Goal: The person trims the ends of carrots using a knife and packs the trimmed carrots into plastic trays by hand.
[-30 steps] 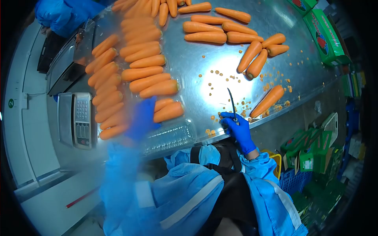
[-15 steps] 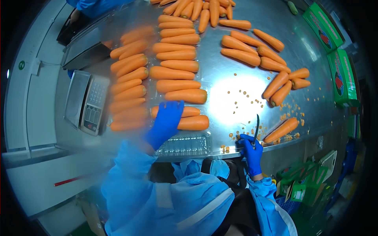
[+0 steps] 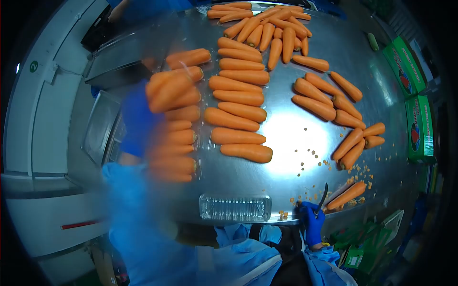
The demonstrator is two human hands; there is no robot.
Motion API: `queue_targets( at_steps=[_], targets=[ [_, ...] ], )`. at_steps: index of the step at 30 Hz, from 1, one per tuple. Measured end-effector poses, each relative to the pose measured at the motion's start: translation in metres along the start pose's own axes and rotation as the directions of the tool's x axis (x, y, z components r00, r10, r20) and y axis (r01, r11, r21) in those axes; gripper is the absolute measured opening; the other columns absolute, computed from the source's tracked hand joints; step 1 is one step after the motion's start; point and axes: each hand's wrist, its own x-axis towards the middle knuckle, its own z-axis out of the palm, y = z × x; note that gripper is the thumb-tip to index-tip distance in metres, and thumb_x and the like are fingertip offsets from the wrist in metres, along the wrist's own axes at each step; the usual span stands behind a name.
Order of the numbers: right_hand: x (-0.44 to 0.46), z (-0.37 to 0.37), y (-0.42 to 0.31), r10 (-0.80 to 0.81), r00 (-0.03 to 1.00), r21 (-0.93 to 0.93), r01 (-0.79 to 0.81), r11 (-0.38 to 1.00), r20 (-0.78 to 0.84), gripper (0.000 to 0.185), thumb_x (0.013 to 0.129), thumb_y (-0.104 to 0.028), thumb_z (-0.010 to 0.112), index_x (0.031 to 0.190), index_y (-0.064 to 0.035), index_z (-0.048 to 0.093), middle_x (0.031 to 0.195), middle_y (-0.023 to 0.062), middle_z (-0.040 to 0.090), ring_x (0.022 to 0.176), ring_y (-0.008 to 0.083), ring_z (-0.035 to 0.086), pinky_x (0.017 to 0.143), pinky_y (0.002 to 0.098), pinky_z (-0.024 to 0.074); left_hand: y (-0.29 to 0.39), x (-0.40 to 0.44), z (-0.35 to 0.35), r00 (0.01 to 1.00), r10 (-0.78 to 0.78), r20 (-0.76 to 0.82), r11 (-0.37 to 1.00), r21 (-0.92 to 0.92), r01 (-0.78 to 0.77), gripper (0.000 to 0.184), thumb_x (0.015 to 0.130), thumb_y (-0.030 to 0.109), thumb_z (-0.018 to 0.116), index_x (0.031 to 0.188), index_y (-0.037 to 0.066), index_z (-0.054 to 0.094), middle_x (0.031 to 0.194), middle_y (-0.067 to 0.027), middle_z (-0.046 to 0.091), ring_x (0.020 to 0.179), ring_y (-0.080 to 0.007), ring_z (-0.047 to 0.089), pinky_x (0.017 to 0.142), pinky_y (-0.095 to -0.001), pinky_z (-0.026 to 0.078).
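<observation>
My left hand (image 3: pixel 138 119), in a blue glove and smeared by motion, is closed at the left side of the steel table. It holds a tray of carrots (image 3: pixel 171 90) above the left row of carrots (image 3: pixel 179 138), which is partly blurred behind a smudge. In my right hand (image 3: pixel 312 224), also gloved in blue, is a knife with a dark, curved blade (image 3: pixel 324 194), low at the table's front edge. Beside the blade lies a single carrot (image 3: pixel 347 195) among orange scraps. A clear plastic tray (image 3: pixel 235 208) with nothing in it sits in front of the middle row of carrots (image 3: pixel 243 112).
Loose carrots (image 3: pixel 312 105) lie to the right, and a pile of carrots (image 3: pixel 267 28) is at the far end. A scale (image 3: pixel 98 126) stands at left, partly covered by my hand. Green boxes (image 3: pixel 420 128) line the right edge. Another person's blue sleeve (image 3: pixel 157 5) shows at top.
My left hand has lifted the nearest carrot tray from the middle row and carried it left and away from me. My view has shifted. The right hand still holds the knife by the front edge.
</observation>
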Motion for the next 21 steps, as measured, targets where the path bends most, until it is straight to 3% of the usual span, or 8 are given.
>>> queue_targets(
  at_steps=[4,7,10,12,13,14,16,21],
  targets=[
    [0.002,0.006,-0.005,0.015,1.000,0.012,-0.015,1.000,-0.016,0.017,0.094,-0.007,0.058,0.103,0.0033,0.067,0.083,0.0053,0.068,0.069,0.0090,0.061,0.063,0.0208,0.0480,-0.021,0.065,-0.020,0.999,0.007,-0.049,0.952,0.305,0.008,0.088,0.059,0.029,0.085,0.136,0.007,0.048,0.121,-0.0177,0.060,0.113,-0.0372,0.058,0.094,-0.0436,0.048],
    [0.007,-0.001,0.019,-0.066,0.996,-0.064,0.063,0.996,-0.052,0.018,0.094,-0.006,0.058,0.105,0.0043,0.067,0.082,0.0043,0.068,0.069,0.0086,0.060,0.063,0.0211,0.0480,-0.129,0.102,0.019,0.949,-0.313,-0.040,0.921,0.232,0.313,0.081,0.063,0.033,0.086,0.131,0.006,0.053,0.120,-0.0191,0.061,0.113,-0.0375,0.059,0.093,-0.0430,0.048],
    [-0.003,0.015,-0.013,0.104,0.993,0.118,-0.097,0.988,-0.058,0.019,0.095,-0.007,0.060,0.108,0.0032,0.068,0.085,0.0051,0.069,0.073,0.0095,0.062,0.066,0.0220,0.0497,-0.149,0.130,0.027,0.975,-0.221,0.030,0.970,0.113,0.216,0.071,0.068,0.040,0.084,0.123,0.003,0.059,0.115,-0.0214,0.064,0.109,-0.0360,0.062,0.089,-0.0422,0.050],
    [0.001,0.012,-0.003,0.144,0.984,0.017,-0.143,0.990,-0.106,0.019,0.094,-0.011,0.064,0.108,0.0008,0.069,0.091,0.0060,0.070,0.077,0.0111,0.064,0.070,0.0230,0.0516,-0.223,0.138,0.058,0.962,-0.253,0.104,0.964,0.109,0.242,0.069,0.069,0.035,0.083,0.123,0.001,0.058,0.112,-0.0173,0.066,0.105,-0.0304,0.064,0.088,-0.0398,0.050],
    [0.003,0.003,0.026,0.082,0.991,0.020,-0.080,0.997,-0.107,0.019,0.093,-0.016,0.067,0.106,-0.0018,0.071,0.095,0.0068,0.071,0.083,0.0125,0.066,0.074,0.0245,0.0533,-0.345,0.136,0.115,0.989,-0.148,-0.020,0.986,-0.078,0.146,0.067,0.070,0.033,0.083,0.123,0.001,0.058,0.109,-0.0151,0.066,0.100,-0.0282,0.064,0.086,-0.0396,0.051],
    [0.002,0.004,0.007,0.144,0.985,-0.067,-0.150,0.986,-0.094,0.022,0.093,-0.021,0.068,0.106,-0.0027,0.071,0.098,0.0074,0.072,0.088,0.0144,0.067,0.078,0.0282,0.0544,-0.433,0.142,0.149,0.965,-0.229,0.129,0.970,-0.056,0.238,0.061,0.073,0.029,0.080,0.122,0.001,0.058,0.106,-0.0139,0.067,0.095,-0.0272,0.065,0.082,-0.0399,0.052],
    [0.003,0.000,0.021,-0.146,0.986,-0.280,0.118,0.953,-0.079,0.025,0.093,-0.025,0.068,0.110,-0.0076,0.071,0.103,0.0080,0.072,0.096,0.0183,0.067,0.087,0.0335,0.0529,-0.407,0.165,0.142,0.960,-0.253,0.120,0.946,0.238,0.220,0.060,0.076,0.033,0.078,0.122,0.000,0.059,0.105,-0.0151,0.067,0.092,-0.0292,0.064,0.080,-0.0422,0.052],
    [0.002,-0.007,0.029,-0.087,0.996,-0.322,0.078,0.944,-0.015,0.024,0.095,-0.018,0.063,0.117,-0.0117,0.069,0.116,0.0077,0.069,0.108,0.0209,0.065,0.095,0.0322,0.0501,-0.283,0.164,0.118,0.974,0.060,-0.221,0.837,0.542,0.072,0.059,0.083,0.043,0.072,0.121,-0.002,0.060,0.101,-0.0182,0.067,0.084,-0.0344,0.063,0.076,-0.0479,0.050]
  ],
)
